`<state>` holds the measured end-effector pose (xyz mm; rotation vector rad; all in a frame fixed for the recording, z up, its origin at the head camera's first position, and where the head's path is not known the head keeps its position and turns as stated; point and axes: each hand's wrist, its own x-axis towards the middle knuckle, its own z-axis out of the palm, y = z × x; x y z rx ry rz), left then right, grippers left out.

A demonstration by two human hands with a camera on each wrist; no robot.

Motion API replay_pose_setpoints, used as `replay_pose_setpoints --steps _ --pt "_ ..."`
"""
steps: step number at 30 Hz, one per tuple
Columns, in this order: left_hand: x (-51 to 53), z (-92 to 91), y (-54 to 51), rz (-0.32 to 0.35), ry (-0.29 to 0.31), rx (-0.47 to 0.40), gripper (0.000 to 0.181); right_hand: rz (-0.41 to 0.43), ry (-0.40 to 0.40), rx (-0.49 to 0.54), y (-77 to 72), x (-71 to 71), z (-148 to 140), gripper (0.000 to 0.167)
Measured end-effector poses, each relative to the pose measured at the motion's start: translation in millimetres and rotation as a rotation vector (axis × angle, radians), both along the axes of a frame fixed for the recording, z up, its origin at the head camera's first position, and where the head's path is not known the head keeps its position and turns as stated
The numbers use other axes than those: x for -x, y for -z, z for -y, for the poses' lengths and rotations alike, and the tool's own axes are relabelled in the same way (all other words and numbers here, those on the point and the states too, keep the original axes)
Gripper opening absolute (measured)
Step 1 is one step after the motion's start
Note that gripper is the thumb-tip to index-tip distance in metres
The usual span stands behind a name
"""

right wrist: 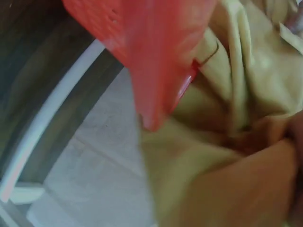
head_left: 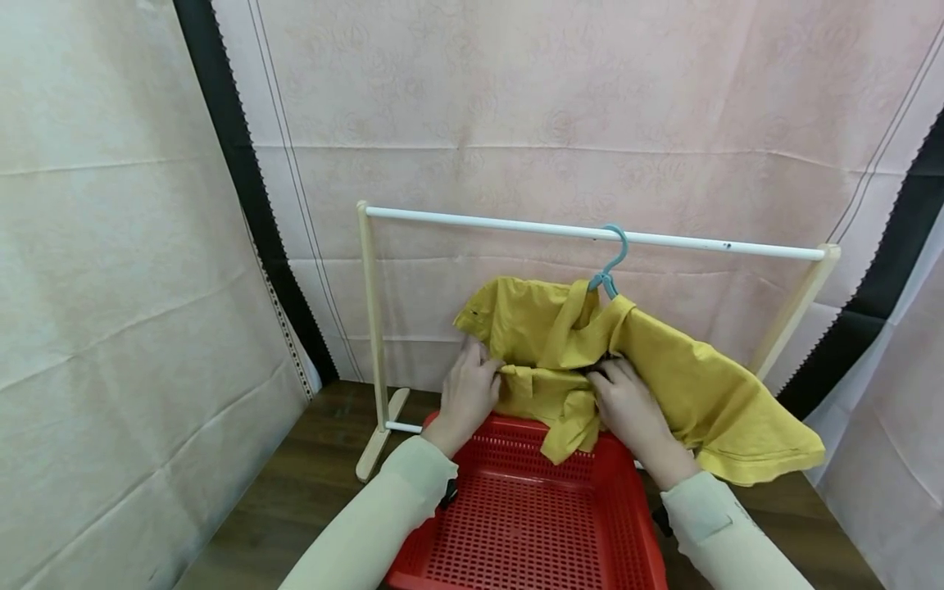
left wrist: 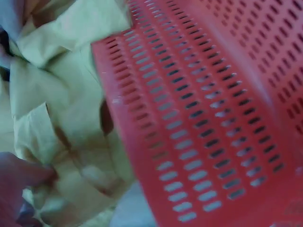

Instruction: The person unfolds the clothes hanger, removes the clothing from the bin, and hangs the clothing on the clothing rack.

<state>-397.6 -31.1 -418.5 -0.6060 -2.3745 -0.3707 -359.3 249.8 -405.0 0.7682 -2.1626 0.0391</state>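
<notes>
A yellow shirt hangs bunched on a light blue hanger, whose hook is over the white rail of a small rack. My left hand pinches the shirt's cloth on its left side, with fingers curled. On the other side, my right hand grips a fold near the middle, its fingertips partly hidden in the cloth. The left wrist view shows creased shirt fabric beside a fingertip; in the right wrist view the fabric is blurred. One end of the shirt hangs over the basket's far rim.
A red perforated basket stands between my forearms, in front of the rack. The rack has a white rail and cream side posts. Beneath lies a dark wooden tabletop, with pale cloth walls around.
</notes>
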Motion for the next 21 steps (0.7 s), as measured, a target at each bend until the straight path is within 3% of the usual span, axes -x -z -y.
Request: replay_pose_setpoints --steps 2,3,6,8,11,13,15,19,21 --pt "-2.0 -1.4 -1.7 0.126 0.046 -0.019 0.033 0.01 0.086 0.011 -0.2 0.4 2.6 0.02" --pt "-3.6 -1.5 -1.7 0.216 0.065 0.0 0.039 0.06 0.108 0.008 -0.4 -0.4 3.7 0.02" --pt "-8.2 -0.4 0.6 0.463 0.124 0.11 0.049 0.306 0.069 -0.02 -0.4 -4.7 5.4 0.018" --pt "-10.7 1.5 2.9 0.555 0.154 0.196 0.048 0.477 0.008 -0.041 -0.3 -8.5 5.2 0.013" --pt "-13.0 4.4 5.6 0.612 0.193 0.265 0.041 0.606 -0.053 -0.088 0.6 -12.9 4.1 0.006" --pt "-13.4 6.4 6.5 0.625 0.209 0.276 0.039 0.652 -0.024 -0.124 1.1 -15.2 3.5 0.012" --pt "-13.4 8.0 7.5 0.636 0.221 0.272 0.038 0.73 0.063 -0.149 1.4 -16.9 3.1 0.024" --pt "-13.6 9.9 10.1 0.622 0.224 0.285 0.031 0.915 0.312 -0.167 2.2 -19.7 2.5 0.042" --pt "-13.8 11.0 11.6 0.604 0.219 0.293 0.028 0.955 0.39 -0.158 3.1 -20.2 1.6 0.049"
